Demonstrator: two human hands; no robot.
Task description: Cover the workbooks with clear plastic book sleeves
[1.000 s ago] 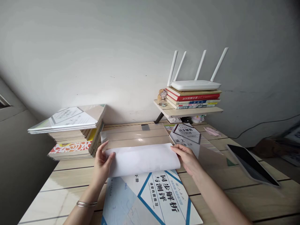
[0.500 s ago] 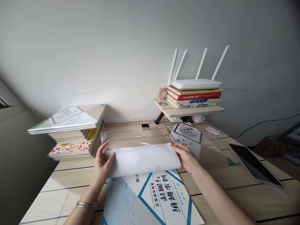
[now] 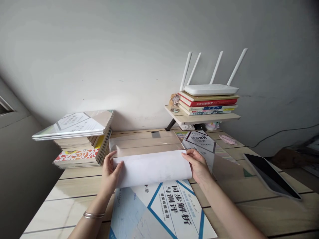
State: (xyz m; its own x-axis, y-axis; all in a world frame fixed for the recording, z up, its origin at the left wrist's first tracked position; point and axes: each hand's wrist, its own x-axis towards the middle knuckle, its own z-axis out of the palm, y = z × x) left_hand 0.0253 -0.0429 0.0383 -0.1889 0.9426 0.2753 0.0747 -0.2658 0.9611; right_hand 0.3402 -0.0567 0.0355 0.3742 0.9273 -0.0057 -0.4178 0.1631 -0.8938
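A blue-and-white workbook (image 3: 164, 212) lies on the wooden table (image 3: 74, 189) in front of me. Over its far end a white backing sheet (image 3: 152, 167) is folded back, with a clear plastic film (image 3: 144, 144) stretching beyond it towards the wall. My left hand (image 3: 109, 172) grips the left end of the white sheet, thumb on top. The sheet's right end is pinched by my right hand (image 3: 199, 166). A thin bangle sits on my left wrist.
A tall stack of books (image 3: 79, 139) stands at the left. At the back right a small shelf (image 3: 201, 118) carries books and a white router (image 3: 210, 89). Another covered workbook (image 3: 199, 141) lies behind my right hand. A dark tablet (image 3: 271, 176) rests at the right.
Both hands have shifted the white sheet slightly away from me, towards the wall. The view has shifted a little.
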